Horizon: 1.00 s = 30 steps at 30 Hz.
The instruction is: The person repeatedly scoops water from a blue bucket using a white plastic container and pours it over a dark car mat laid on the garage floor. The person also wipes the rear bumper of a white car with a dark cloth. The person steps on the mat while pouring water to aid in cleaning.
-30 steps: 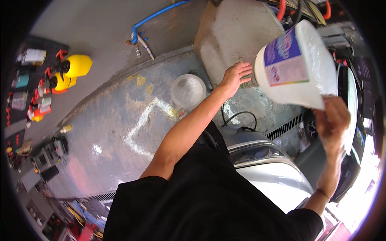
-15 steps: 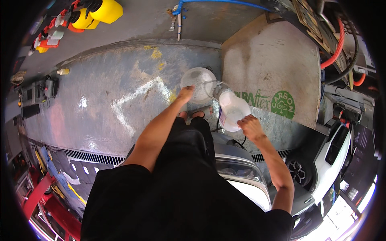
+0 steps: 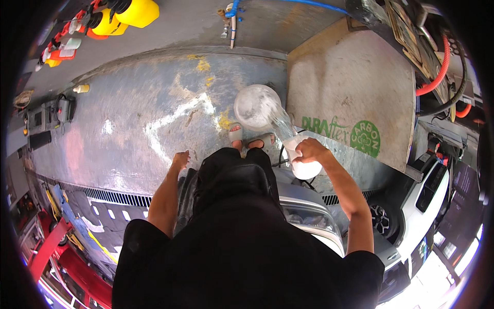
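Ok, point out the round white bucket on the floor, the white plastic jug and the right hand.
round white bucket [image 3: 256, 106], head view, on its inside.
white plastic jug [image 3: 304, 169], head view, on its body.
right hand [image 3: 310, 150], head view, on its back.

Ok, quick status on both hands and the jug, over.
Right hand grips the white jug, tipped, liquid streaming into the round bucket. Left hand free, empty. Feet close beside bucket; nothing blocking the pour.

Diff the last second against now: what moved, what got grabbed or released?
The white plastic jug went from raised high to tipped low, and liquid pours from it into the round white bucket. The left hand came off the bucket and hangs free. The right hand kept its grip on the jug; the bucket stayed on the wet concrete floor.
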Each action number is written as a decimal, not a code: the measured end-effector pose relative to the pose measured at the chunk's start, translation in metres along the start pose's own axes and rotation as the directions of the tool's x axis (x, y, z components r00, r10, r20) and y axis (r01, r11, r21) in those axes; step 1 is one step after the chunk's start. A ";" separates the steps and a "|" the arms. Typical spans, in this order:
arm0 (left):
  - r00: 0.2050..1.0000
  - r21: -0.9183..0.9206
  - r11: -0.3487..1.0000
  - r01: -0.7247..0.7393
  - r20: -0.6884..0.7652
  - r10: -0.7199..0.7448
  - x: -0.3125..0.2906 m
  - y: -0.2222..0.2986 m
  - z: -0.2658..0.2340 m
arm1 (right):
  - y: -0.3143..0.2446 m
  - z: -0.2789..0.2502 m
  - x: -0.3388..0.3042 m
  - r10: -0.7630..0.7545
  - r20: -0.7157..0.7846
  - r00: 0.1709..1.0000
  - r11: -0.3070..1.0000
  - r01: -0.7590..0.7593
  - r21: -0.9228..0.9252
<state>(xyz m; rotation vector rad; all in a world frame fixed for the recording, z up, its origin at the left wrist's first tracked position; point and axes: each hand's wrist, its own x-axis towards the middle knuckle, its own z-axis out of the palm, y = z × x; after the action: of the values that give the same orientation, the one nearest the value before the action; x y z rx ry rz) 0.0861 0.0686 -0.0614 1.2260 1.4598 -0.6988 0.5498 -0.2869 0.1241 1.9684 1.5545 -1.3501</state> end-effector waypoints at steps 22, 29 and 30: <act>0.875 -0.107 0.883 -0.458 0.120 0.468 -0.036 0.193 0.059 | -0.048 -0.247 -0.199 0.273 -0.479 0.834 0.884 -0.022 0.466; 0.710 -0.127 0.730 -0.672 0.167 0.684 -0.096 0.247 0.087 | -0.045 -0.228 -0.433 -0.058 -0.807 0.587 0.934 0.317 0.163; 0.670 -0.123 0.693 -0.710 0.182 0.719 -0.111 0.261 0.094 | -0.048 -0.221 -0.468 0.012 -0.819 0.573 0.951 0.246 0.186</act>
<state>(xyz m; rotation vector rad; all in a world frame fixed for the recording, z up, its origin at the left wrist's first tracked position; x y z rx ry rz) 0.3530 0.0272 0.0660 1.4966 0.6891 -0.2339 0.6250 -0.3946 0.6273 2.9957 1.9496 -0.6922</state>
